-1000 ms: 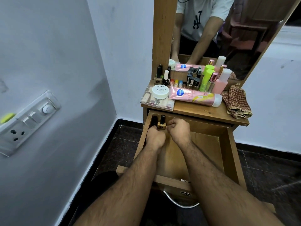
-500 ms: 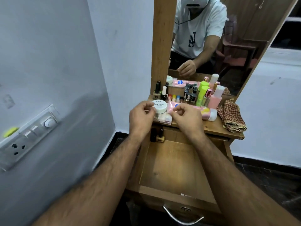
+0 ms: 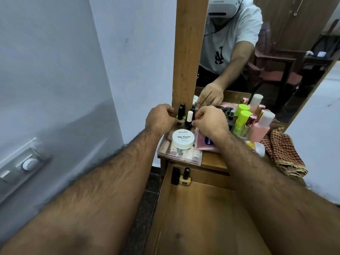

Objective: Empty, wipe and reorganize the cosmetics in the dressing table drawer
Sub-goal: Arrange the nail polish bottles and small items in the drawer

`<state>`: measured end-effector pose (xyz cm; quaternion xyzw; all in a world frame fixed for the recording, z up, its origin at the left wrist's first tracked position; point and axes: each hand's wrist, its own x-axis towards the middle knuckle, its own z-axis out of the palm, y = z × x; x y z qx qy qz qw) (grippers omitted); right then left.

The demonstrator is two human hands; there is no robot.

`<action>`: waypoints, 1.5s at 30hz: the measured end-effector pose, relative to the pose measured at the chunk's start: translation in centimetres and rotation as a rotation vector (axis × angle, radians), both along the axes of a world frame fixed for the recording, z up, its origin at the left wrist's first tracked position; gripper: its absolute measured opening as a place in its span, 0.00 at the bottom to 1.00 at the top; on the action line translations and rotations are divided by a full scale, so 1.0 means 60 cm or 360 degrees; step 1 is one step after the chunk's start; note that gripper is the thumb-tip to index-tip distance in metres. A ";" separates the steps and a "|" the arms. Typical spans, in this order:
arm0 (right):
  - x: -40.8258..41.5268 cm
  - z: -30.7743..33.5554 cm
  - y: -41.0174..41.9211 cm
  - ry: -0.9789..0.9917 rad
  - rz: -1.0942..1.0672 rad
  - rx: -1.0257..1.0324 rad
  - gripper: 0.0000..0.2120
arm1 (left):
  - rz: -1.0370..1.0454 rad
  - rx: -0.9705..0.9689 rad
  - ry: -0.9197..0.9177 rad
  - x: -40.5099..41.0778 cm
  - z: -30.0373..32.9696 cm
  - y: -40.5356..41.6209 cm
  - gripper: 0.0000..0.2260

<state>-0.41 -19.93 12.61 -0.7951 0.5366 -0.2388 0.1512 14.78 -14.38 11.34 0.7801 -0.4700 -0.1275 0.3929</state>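
The wooden drawer (image 3: 202,218) stands pulled out, its floor bare except for two nail polish bottles, one black (image 3: 174,176) and one beige (image 3: 185,177), in the far left corner. On the tabletop above, my left hand (image 3: 160,120) is closed against a beige, black-capped nail polish bottle (image 3: 181,115). My right hand (image 3: 211,122) pinches at a black, white-capped bottle (image 3: 189,118) beside it. Just in front lies a white nail polish remover jar (image 3: 183,138) on a clear pouch (image 3: 180,153).
A pink tube (image 3: 206,144), green bottles (image 3: 241,120), a pink bottle (image 3: 261,127) and small bottles crowd the tabletop before the mirror. A checked cloth (image 3: 283,153) lies at the right end. A switch panel (image 3: 27,162) sits on the close left wall.
Both hands left the two bottles in the drawer corner, rose to the tabletop, passed the white jar and now close on bottles at the back left. The view tilted upward.
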 end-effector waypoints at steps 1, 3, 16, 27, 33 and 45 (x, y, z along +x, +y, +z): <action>0.003 -0.004 -0.004 0.0032 0.0001 -0.0005 0.06 | -0.0020 0.0031 -0.0023 0.001 -0.004 -0.007 0.15; 0.009 -0.010 -0.008 0.0113 0.0008 -0.0026 0.07 | -0.0049 0.0090 -0.0056 0.002 -0.015 -0.018 0.15; 0.027 -0.011 0.006 0.0201 -0.0032 -0.0084 0.09 | 0.0001 0.0080 -0.0207 0.000 -0.026 -0.017 0.12; 0.025 -0.001 0.012 -0.0083 0.0074 -0.0094 0.09 | -0.0113 -0.0168 -0.0052 0.022 -0.018 0.001 0.10; -0.006 0.049 0.042 -0.0522 0.0229 -0.0084 0.08 | -0.0299 -0.0427 0.0211 0.023 0.045 0.051 0.11; -0.154 -0.007 0.217 -0.0618 0.0271 0.0174 0.09 | -0.0482 -0.0169 0.0226 -0.104 -0.004 0.241 0.11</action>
